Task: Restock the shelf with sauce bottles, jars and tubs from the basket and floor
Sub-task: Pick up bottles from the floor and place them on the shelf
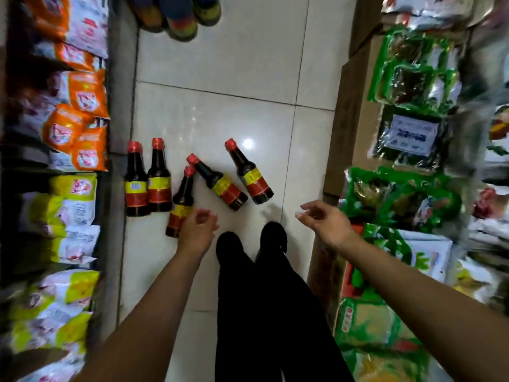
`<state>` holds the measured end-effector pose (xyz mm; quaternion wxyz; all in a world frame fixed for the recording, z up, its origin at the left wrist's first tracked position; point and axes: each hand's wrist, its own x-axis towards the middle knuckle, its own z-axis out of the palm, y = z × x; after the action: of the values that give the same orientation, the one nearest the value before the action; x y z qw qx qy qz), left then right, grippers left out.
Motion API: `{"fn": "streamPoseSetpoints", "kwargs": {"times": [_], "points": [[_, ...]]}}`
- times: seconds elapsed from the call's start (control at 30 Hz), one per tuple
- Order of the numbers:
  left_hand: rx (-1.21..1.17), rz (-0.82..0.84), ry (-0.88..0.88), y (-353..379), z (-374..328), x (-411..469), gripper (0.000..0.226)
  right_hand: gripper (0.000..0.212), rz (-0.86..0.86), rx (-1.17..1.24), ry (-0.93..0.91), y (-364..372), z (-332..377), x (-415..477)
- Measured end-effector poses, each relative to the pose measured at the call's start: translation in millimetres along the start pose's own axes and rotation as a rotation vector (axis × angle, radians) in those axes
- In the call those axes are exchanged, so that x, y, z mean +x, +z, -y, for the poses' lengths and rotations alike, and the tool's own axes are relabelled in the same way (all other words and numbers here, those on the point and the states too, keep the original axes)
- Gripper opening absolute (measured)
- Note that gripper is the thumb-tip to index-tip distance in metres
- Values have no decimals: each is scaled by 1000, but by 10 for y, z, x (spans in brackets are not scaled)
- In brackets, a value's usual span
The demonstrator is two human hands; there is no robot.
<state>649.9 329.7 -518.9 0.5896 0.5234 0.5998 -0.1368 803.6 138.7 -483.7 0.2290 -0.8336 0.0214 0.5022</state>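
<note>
Several dark sauce bottles with red caps and yellow-and-red labels lie on the white tiled floor. Two lie side by side against the left shelf base (136, 186) (159, 183). A third bottle (180, 204) lies just right of them, and my left hand (197, 230) hovers over its lower end with fingers curled, holding nothing. Two more bottles lie tilted at the middle (220, 184) and to the right (249, 173). My right hand (323, 220) is stretched out over the floor, empty, its fingers apart.
Shelves of orange and yellow packets (74, 111) line the left, and cardboard boxes with green packets (407, 78) the right. More bottles (179, 15) stand at the aisle's far end. My black-trousered legs and shoes (248, 244) stand just below the bottles.
</note>
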Motion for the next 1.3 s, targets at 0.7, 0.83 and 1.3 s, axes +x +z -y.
{"fn": "streamPoseSetpoints", "kwargs": {"times": [0.7,0.83,1.3], "points": [[57,-221,-126,899,956,2450,99,77,-67,-324,-96,1498,-531,2730],[33,-294,-132,1062,999,2641,98,77,-71,-324,-97,1650,-503,2955],[187,-323,-13,1027,1046,2499,86,63,-143,-199,-125,1655,-527,2893]]}}
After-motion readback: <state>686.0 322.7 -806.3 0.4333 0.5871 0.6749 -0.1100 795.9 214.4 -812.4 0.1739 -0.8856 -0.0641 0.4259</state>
